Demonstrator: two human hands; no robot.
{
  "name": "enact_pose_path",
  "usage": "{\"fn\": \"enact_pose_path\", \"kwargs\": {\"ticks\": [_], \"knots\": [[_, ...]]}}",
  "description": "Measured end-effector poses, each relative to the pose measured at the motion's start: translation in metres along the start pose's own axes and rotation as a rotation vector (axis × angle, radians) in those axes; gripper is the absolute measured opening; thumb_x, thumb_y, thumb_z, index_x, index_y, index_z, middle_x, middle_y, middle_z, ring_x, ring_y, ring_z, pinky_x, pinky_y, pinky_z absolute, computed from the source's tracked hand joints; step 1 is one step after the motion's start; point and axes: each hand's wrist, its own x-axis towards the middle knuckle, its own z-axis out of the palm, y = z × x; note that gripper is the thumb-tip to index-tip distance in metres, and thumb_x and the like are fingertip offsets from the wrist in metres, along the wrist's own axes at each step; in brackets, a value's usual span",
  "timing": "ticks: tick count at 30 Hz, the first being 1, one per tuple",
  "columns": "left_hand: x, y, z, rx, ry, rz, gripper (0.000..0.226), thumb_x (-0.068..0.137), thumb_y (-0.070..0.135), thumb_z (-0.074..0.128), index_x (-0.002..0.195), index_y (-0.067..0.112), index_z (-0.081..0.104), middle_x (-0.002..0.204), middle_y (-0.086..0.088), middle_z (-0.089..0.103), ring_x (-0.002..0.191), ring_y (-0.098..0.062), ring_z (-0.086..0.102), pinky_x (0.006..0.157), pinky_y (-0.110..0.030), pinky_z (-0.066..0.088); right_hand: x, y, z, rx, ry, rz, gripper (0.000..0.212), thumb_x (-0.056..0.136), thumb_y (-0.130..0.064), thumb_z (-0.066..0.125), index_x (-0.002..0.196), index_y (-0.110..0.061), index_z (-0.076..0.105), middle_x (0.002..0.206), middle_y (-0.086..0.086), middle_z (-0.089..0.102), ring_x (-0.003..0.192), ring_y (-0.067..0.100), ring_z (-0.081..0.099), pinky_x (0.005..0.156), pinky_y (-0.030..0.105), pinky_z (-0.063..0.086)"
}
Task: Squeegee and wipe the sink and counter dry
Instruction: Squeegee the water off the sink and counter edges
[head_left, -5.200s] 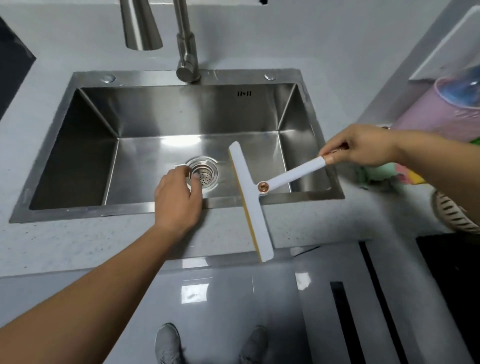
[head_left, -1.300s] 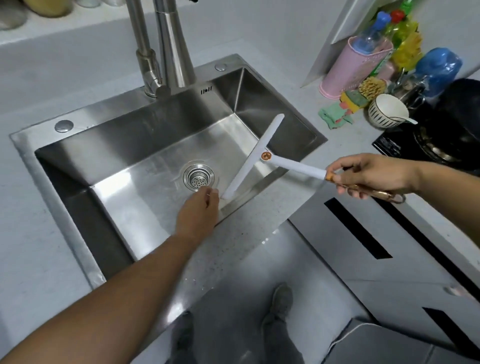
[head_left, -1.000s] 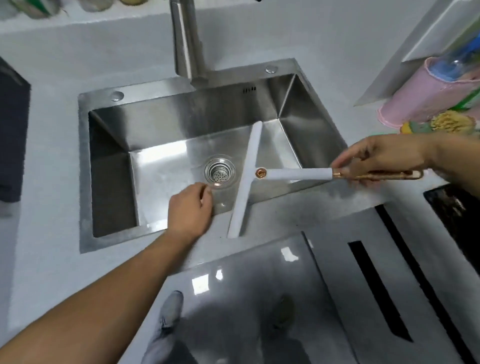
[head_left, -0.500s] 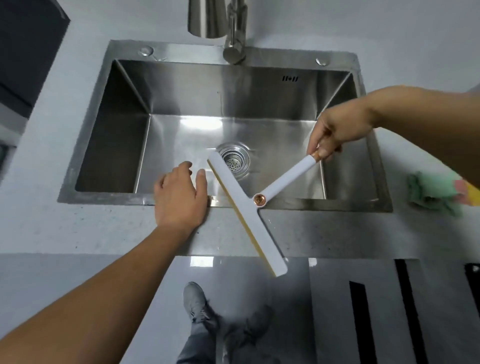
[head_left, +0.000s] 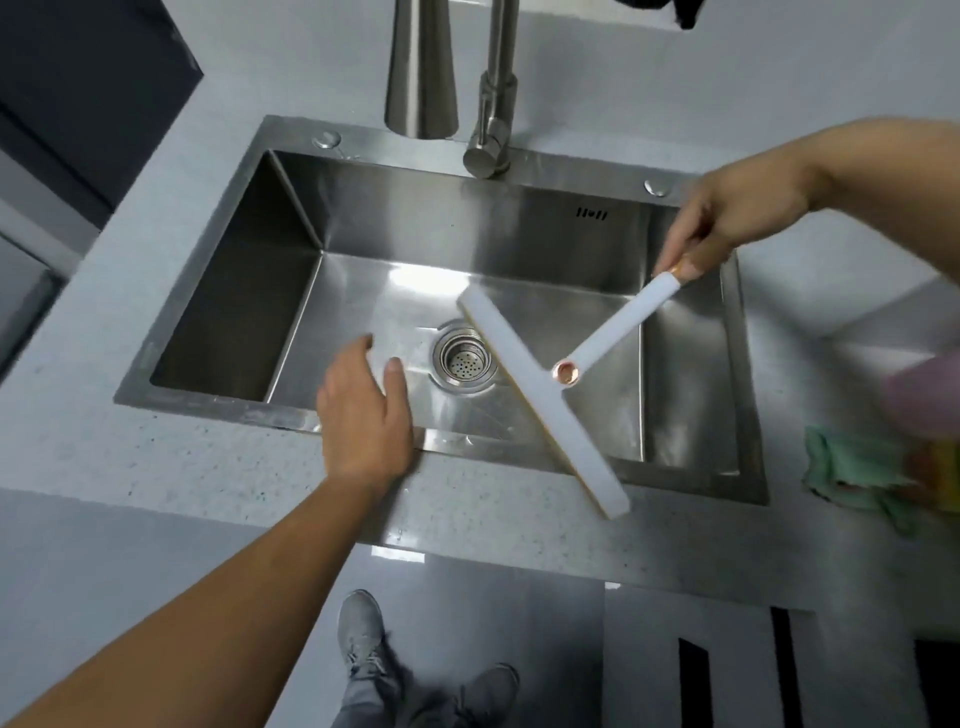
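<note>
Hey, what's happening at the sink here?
A person is drying a steel sink with a white squeegee. The right hand grips the end of its handle, and the blade slants across the basin by the drain, its near end over the front rim. The left hand lies open on the front edge, holding nothing. A green cloth waits on the counter to the right.

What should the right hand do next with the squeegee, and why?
Probably lower the squeegee blade onto the sink floor and draw it toward the drain. The right hand holds it angled above the basin, its near end over the front rim.
</note>
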Motion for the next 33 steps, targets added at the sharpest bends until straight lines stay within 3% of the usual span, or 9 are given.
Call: {"fn": "enact_pose_path", "kwargs": {"ticks": [2,6,13,20,24,29,33], "knots": [[0.000,-0.001,0.000,-0.051,0.061,-0.050,0.060,0.100,0.049,0.026,0.144,0.011,0.041,0.144,-0.011,0.049,0.133,-0.026,0.043,0.112,-0.042,0.030,0.018,-0.015,0.020,0.025,-0.015,-0.056,0.018,0.084,-0.021,0.076,0.096,-0.034,0.081,0.082,-0.008,0.077,0.079,0.012,0.065,0.080,0.031,0.050],[0.000,0.001,0.002,0.057,-0.018,-0.017,0.059,0.099,0.054,0.027,0.140,0.015,0.045,0.140,-0.009,0.054,0.128,-0.030,0.047,0.108,-0.044,0.032,0.051,-0.029,0.056,0.033,-0.060,-0.129,0.016,0.086,-0.025,0.075,0.101,-0.030,0.080,0.070,-0.008,0.071,0.070,0.011,0.057,0.070,0.029,0.046],[0.006,-0.001,0.009,0.272,-0.165,0.034,0.063,0.100,0.058,0.019,0.132,0.017,0.054,0.131,-0.004,0.063,0.123,-0.025,0.055,0.112,-0.046,0.031,0.031,0.035,0.020,-0.050,-0.015,0.031,0.018,0.087,-0.008,0.072,0.100,-0.017,0.080,0.072,0.001,0.071,0.071,0.012,0.057,0.071,0.028,0.045],[0.007,-0.001,0.012,0.298,-0.162,0.031,0.061,0.100,0.058,0.018,0.129,0.019,0.055,0.127,-0.004,0.065,0.120,-0.024,0.057,0.111,-0.048,0.032,-0.003,0.061,-0.031,-0.032,0.137,0.101,0.027,0.084,-0.010,0.075,0.080,-0.036,0.081,0.066,-0.006,0.072,0.069,0.013,0.059,0.070,0.028,0.046],[0.005,0.000,0.010,0.274,-0.157,0.038,0.059,0.101,0.057,0.018,0.129,0.020,0.054,0.127,-0.004,0.065,0.119,-0.024,0.057,0.110,-0.048,0.032,0.003,0.036,-0.004,-0.026,0.093,0.020,0.019,0.084,-0.020,0.076,0.097,-0.033,0.081,0.087,0.002,0.077,0.085,0.021,0.065,0.085,0.036,0.051],[0.004,0.003,0.007,0.236,-0.161,0.027,0.060,0.100,0.056,0.018,0.134,0.018,0.051,0.131,-0.004,0.063,0.122,-0.026,0.055,0.111,-0.047,0.031,0.019,0.007,0.038,-0.041,0.005,-0.082,0.017,0.084,-0.028,0.076,0.098,-0.037,0.079,0.083,0.002,0.074,0.068,0.004,0.056,0.066,0.020,0.044],[0.002,0.006,0.005,0.222,-0.160,0.026,0.057,0.101,0.053,0.022,0.131,0.016,0.053,0.126,-0.004,0.065,0.117,-0.026,0.057,0.109,-0.045,0.032,0.026,0.006,0.048,-0.014,-0.008,-0.061,0.015,0.083,-0.029,0.077,0.096,-0.037,0.079,0.078,-0.002,0.072,0.066,0.004,0.054,0.066,0.020,0.042]]}}
